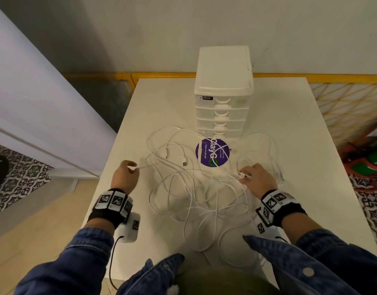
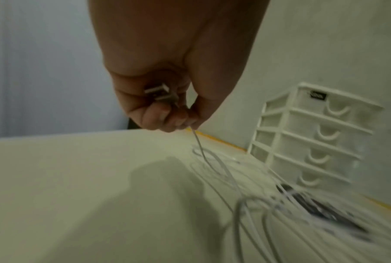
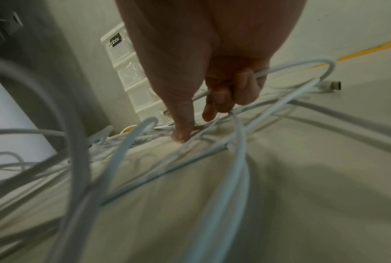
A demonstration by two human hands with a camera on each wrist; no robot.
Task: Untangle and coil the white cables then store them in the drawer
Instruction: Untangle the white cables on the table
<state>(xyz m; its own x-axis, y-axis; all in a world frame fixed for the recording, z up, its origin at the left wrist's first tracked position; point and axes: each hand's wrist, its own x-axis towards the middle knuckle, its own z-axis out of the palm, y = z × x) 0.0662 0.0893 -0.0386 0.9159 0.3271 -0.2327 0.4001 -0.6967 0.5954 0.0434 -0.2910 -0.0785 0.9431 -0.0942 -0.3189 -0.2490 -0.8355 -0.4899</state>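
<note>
A: Holding one end already: the left hand has its fingers curled round a USB plug at the left edge of the table, lifted a little off the top.

B: And the cable from it?

A: It leaves the fingers and runs to the right, toward the tangle. So its long axis lies left to right across the table, away from that grip.

B: Where are the cables as a whole?

A: Spread in loose overlapping loops over the middle of the table, in front of the drawers, some crossing a purple sticker. All the drawers look closed.

B: What about the right hand?

A: Down on the right side of the tangle, fingers curled round a strand; the thumb presses toward the table among other strands. Whether it is the same cable that the left hand holds, I cannot tell.

B: So what does the next move turn on?

A: My judgement: the held cable's free run points right, into the heap, and the right hand is the nearer one to it. The left can keep the plug as an anchor while the right follows the cable and lifts crossings off it. Pulling hard leftward could tighten the loops instead.
</note>
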